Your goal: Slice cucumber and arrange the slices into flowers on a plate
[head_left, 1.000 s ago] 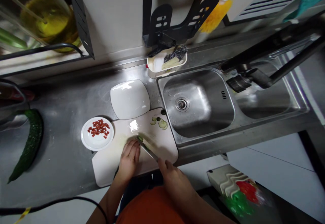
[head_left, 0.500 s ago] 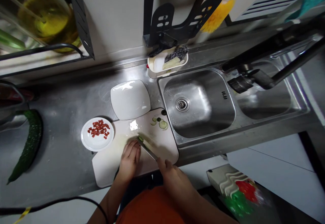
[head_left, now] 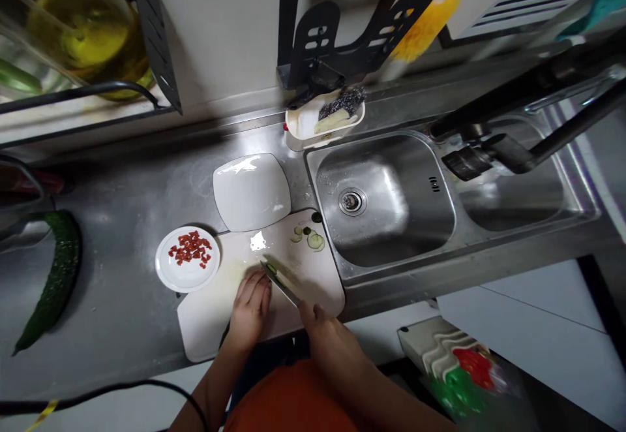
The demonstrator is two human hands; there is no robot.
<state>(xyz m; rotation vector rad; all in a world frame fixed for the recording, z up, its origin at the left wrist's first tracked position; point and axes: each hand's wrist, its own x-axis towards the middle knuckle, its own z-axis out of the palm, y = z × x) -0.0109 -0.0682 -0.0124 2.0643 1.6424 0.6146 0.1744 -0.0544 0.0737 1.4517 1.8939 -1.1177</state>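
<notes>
On the white cutting board [head_left: 205, 324], my left hand [head_left: 252, 301] is closed with curled fingers over a cucumber, which it mostly hides; a dark end [head_left: 225, 334] shows beside the wrist. My right hand [head_left: 330, 334] grips the handle of a knife [head_left: 283, 283], whose blade lies slantwise right by the left fingertips. Green cucumber slices [head_left: 272, 267] sit against the blade's far side. Several thin cucumber slices [head_left: 315, 241] and a dark end piece [head_left: 316, 217] rest at the board's upper right.
A round white plate of chopped red pieces [head_left: 166, 275] overlaps the board's left edge. Behind stands a square white plate [head_left: 252, 194]. To the right is a steel sink [head_left: 391, 223] with a black faucet [head_left: 469, 161]. A whole cucumber [head_left: 59, 282] lies far left.
The knife and right hand have shifted slightly left and away from me, the tip now farther past the left fingertips. My left hand stays in place.
</notes>
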